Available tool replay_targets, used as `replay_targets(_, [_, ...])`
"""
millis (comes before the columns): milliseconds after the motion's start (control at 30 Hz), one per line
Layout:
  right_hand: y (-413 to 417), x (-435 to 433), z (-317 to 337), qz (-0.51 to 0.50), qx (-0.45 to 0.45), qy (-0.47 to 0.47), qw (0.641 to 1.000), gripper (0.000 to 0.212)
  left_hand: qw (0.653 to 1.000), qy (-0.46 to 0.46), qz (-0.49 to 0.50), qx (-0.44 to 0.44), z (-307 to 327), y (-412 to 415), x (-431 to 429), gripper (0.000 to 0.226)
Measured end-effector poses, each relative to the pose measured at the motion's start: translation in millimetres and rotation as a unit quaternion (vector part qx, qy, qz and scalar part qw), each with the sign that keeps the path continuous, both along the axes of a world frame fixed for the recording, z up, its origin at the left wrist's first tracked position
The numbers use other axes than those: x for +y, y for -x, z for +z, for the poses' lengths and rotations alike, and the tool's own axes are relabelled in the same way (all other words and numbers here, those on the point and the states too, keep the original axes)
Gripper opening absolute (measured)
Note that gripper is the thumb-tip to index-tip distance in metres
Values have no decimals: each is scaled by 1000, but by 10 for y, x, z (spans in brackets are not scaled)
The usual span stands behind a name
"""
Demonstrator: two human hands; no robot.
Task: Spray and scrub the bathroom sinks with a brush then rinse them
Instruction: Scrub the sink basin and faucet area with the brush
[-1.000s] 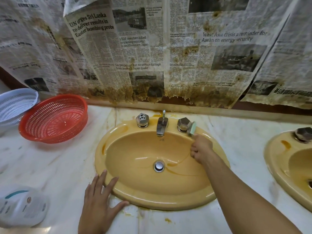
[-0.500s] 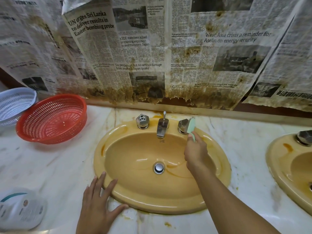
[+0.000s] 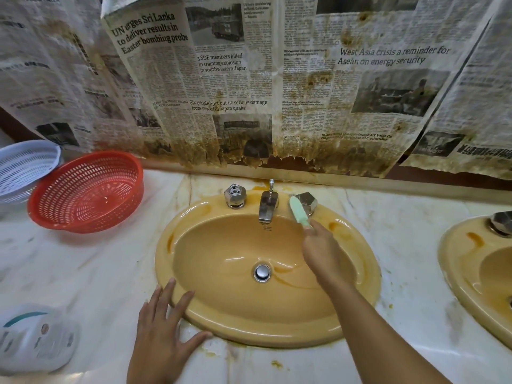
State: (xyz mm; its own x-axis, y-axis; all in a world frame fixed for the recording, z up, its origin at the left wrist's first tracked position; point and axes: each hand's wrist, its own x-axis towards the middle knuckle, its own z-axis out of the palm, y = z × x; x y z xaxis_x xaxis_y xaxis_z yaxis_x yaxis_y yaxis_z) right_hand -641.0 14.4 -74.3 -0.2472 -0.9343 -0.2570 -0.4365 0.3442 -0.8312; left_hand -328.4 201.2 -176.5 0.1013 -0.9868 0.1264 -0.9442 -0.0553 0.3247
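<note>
Brush [image 3: 299, 212] moved toward faucet [image 3: 268, 206] | right hand [image 3: 321, 252] grips it | sink [image 3: 249, 331] stained

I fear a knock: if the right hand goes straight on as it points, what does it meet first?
Probably the right tap knob, just beyond the green brush that the right hand holds; depth is unclear.

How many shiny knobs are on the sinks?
3. The left knob sits left of the spout, the right knob by the green brush, a third knob on the sink at the right edge. Others may be hidden.
</note>
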Motion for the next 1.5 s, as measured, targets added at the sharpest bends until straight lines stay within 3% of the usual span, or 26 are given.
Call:
replay_targets(133, [450,-177,97,127,233,16,964,40,1000,-3,4,7,11,16,17,94])
replay_targets(367, [395,-350,39,219,336,-8,916,36,1000,-4,4,13,8,14,13,93])
replay_targets(533, [300,3,-173,143,310,19,940,36,1000,-5,7,17,-2,-7,6,95])
replay_targets(833, [-251,-525,-132,155,266,-2,951,30,1000,-2,3,12,11,-3,10,95])
replay_targets(1100, [-253,-85,-361,68,237,33,969,40,1000,-2,4,16,-1,-13,8,94])
replay_targets(1200, [-363,-264,-334,97,251,31,963,38,1000,0,2,20,2,-17,4,95])
replay_targets(1333, [-407,-594,-238,107,205,-2,973,35,1000,0,3,19,-6,-13,-8,96])
replay_targets(1500, [53,-290,-314,148,212,-8,966,39,1000,-7,3,18,-7,-21,-4,96])
